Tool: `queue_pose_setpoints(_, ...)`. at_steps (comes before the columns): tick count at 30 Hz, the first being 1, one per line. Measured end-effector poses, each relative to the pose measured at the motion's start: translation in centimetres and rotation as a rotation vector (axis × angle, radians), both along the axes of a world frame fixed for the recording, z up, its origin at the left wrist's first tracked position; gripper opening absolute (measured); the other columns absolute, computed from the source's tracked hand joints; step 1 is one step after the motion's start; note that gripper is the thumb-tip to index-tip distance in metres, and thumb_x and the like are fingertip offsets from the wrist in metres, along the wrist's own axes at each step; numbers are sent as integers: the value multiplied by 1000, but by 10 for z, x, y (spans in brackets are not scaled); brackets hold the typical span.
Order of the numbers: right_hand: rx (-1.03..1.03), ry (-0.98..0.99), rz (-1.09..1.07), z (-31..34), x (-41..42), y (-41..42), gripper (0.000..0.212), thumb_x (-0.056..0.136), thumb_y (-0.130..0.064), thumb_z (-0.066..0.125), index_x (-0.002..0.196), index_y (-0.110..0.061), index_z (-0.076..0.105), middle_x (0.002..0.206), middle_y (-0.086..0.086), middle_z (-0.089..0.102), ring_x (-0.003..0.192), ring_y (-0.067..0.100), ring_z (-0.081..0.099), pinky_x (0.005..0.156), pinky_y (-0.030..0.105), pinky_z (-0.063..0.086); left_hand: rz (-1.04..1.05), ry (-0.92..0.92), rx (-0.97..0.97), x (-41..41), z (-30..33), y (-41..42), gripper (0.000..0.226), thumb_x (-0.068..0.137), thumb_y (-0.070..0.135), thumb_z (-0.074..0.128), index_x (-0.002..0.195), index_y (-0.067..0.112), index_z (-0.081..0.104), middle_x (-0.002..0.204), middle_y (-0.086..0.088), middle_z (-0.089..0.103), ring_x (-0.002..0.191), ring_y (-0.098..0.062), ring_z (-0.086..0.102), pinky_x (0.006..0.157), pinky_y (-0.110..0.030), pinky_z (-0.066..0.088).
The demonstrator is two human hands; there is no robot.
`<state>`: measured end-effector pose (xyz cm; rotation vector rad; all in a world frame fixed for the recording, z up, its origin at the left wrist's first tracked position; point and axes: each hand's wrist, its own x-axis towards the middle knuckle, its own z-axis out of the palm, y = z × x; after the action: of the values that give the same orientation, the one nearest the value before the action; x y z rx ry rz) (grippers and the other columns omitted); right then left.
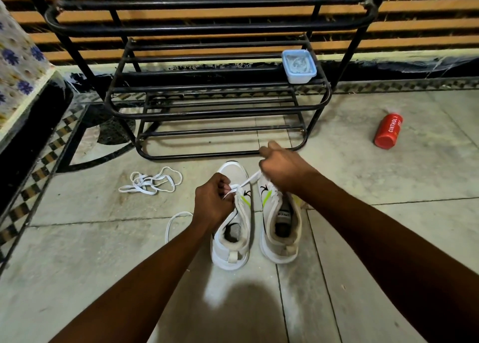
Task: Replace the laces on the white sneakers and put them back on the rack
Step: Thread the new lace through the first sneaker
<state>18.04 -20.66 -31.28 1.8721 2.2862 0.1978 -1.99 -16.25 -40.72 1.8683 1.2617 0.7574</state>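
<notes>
White lace being threaded thru left sneaker, mid-frame.

Lace (248, 180) is being pulled taut btwn both hands: left hand (213, 202) is curled round the near end at the eyelets of the left sneaker (230, 228), right hand (281, 169) is pinching the far end, up and to the right, over the toe of the right sneaker (281, 228). Judged best done w/ even tension, lace kept flat and untwisted, shoe being steadied by the left hand while slack is being drawn out. Both sneakers are standing side by side at frame centre, touching the hands, just below the black rack (220, 109). Loose lace (151, 182) is lying mid-left, another loop (173, 223) just beside the left wrist.
</notes>
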Motion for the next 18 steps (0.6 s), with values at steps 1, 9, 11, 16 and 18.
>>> queue_pose_setpoints(1,104,54,-70,7,5,-1,15,97,-10,52,107,-4,62,112,14,52,103,32,55,72,39,42,0,1,3,0,0,0,27,74,4,80,94,19,68,76,8,70,74,-2,66,70,-3,44)
queue_pose_setpoints(9,662,1879,-916,-2,-15,-6,20,96,-7,46,81,-9,60,94,16,69,81,28,68,79,47,57,-18,15,-8,-1,2,0,29,73,5,81,96,17,68,78,5,70,76,-3,66,70,-2,42)
queue_pose_setpoints(11,482,2375,-999,1,-20,-5,23,97,3,37,80,-10,47,94,23,67,55,24,62,55,32,49,-21,8,-15,0,2,0,29,74,4,81,96,17,68,79,4,70,76,-2,66,70,-3,43)
queue_pose_setpoints(16,375,897,-321,-12,16,-20,6,100,-12,49,95,-12,50,75,5,59,62,19,48,60,30,36,-18,5,-50,0,3,1,30,74,6,83,96,19,68,80,5,71,74,-4,66,70,-6,45)
queue_pose_setpoints(18,172,607,-175,-10,28,-23,19,99,-28,52,116,-18,56,88,1,56,78,19,48,69,33,39,-27,20,-48,-1,4,1,30,74,6,83,95,20,67,79,6,70,74,-3,67,70,-5,44)
